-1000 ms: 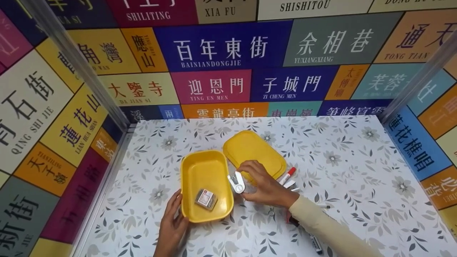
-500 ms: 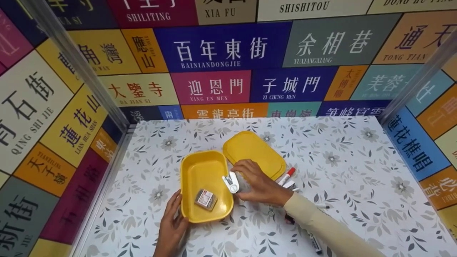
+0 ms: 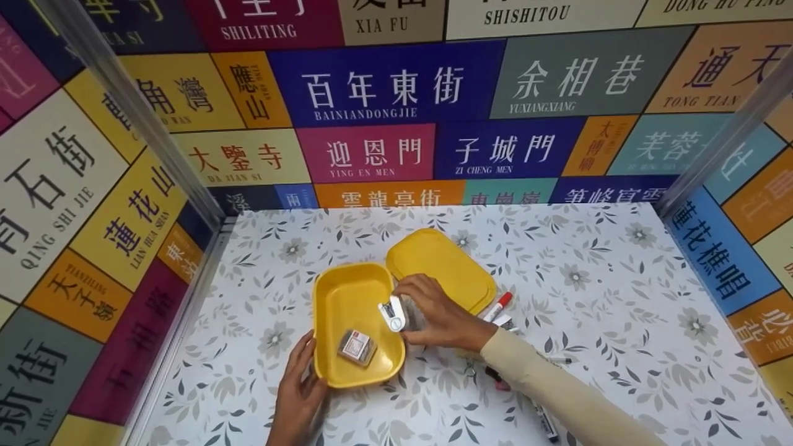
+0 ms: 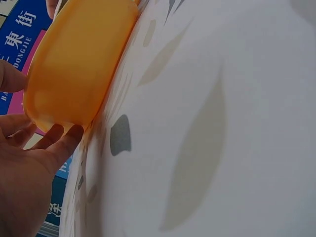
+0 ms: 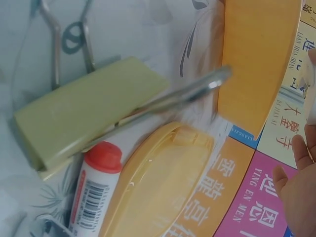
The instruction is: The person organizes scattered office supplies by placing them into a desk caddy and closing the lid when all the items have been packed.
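Observation:
A yellow plastic box (image 3: 328, 303) stands in front of me, its lid off. My left hand (image 3: 300, 387) grips its near left corner; in the left wrist view, the fingers (image 4: 69, 140) wrap the box's end. Inside lies a small clear case (image 3: 357, 348) with a white label. Over the box's right wall, my right hand (image 3: 440, 316) holds a small white V-shaped hinged tool (image 3: 393, 316) with metal between its arms. The right wrist view catches only part of that hand, at its right edge.
The yellow lid (image 3: 440, 266) lies flat behind the box's right side. Beside it rest a red-capped marker (image 3: 499, 306) and several other items, partly under the right forearm. A yellow-green binder clip (image 5: 89, 113) shows in the right wrist view. Sign-covered panels (image 3: 384, 148) surround the floral tabletop (image 3: 619, 341).
My right hand has moved left with the white tool, from beside the box's right wall to over its inside. The left hand, box and case have stayed put.

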Demonstrator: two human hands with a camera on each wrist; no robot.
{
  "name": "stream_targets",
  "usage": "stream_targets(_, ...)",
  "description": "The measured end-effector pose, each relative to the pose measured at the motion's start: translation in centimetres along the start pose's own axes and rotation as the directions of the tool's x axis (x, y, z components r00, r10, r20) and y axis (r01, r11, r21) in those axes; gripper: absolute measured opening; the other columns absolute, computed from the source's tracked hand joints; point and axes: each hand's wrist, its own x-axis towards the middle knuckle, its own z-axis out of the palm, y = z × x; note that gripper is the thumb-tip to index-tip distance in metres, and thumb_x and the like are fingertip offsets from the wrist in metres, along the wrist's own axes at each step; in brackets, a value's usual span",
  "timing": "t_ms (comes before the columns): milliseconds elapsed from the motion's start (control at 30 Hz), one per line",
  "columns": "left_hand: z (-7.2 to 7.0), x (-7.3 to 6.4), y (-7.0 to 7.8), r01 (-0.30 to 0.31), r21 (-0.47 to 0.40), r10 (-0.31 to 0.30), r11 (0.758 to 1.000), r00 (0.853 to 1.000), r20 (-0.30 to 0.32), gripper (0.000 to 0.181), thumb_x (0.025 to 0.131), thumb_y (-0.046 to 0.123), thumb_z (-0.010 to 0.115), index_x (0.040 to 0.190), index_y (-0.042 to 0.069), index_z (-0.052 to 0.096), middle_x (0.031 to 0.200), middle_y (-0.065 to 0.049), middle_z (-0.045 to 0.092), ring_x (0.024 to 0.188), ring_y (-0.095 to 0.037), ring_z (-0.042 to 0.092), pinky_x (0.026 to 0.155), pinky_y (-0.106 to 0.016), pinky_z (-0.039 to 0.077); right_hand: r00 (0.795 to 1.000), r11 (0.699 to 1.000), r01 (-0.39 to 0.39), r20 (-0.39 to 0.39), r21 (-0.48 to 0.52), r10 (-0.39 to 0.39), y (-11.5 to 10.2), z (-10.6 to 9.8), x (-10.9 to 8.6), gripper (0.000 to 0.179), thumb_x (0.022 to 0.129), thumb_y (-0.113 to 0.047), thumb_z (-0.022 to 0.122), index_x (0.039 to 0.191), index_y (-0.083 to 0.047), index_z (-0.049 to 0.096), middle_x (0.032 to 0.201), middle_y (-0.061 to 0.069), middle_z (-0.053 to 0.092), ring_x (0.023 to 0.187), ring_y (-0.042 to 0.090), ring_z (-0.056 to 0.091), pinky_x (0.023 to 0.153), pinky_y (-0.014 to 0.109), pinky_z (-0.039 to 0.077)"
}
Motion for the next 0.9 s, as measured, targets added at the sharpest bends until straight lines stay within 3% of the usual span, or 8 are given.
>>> stream_targets(167,0.0,0.0,0.0,-0.001,0.03,0.001,1.0,1.0,-0.006,0.075,0.089,-0.007,0.063,0.155,0.021,0.042,0.16,0.017,0.028,0.146,-0.011,0.033,0.111,-0.023,0.041,1.0,1.0,0.007,0.009,-0.01,-0.007,0.1,0.5,0.4,0.067,0.075,-0.034,0.082,0.132,-0.012,0.055,0.136,0.003,0.049,0.128,0.014,0.04,0.111,0.039,0.037)
stream_targets(400,0.1,-0.1,-0.1,-0.008,-0.001,0.008,1.0,1.0,-0.01,0.073,0.091,-0.004,0.065,0.155,0.023,0.043,0.161,0.016,0.028,0.146,-0.009,0.032,0.111,-0.021,0.041,1.0,1.0,-0.015,0.022,-0.003,0.015,0.1,1.2,1.1,0.066,0.074,-0.034,0.084,0.129,-0.013,0.056,0.135,-0.002,0.047,0.127,0.011,0.038,0.111,0.036,0.036)
stream_targets(667,0.1,-0.1,-0.2,-0.009,0.006,0.009,1.0,1.0,-0.012,0.075,0.089,-0.004,0.065,0.154,0.026,0.044,0.161,0.016,0.028,0.145,-0.008,0.033,0.111,-0.02,0.041,1.0,1.0,0.017,0.018,0.002,-0.017,0.3,1.6,1.7,0.065,0.071,-0.034,0.084,0.126,-0.012,0.057,0.131,0.001,0.049,0.122,0.015,0.041,0.104,0.038,0.038)
stream_targets(900,0.1,-0.2,-0.2,-0.032,-0.017,0.032,0.999,0.999,-0.003,0.08,0.085,-0.011,0.062,0.155,0.023,0.042,0.163,0.012,0.027,0.146,-0.011,0.034,0.111,-0.021,0.039,0.999,1.0,-0.012,0.053,0.01,0.012,0.3,1.7,2.0,0.064,0.074,-0.035,0.082,0.129,-0.014,0.056,0.133,-0.002,0.047,0.124,0.012,0.038,0.11,0.036,0.035)
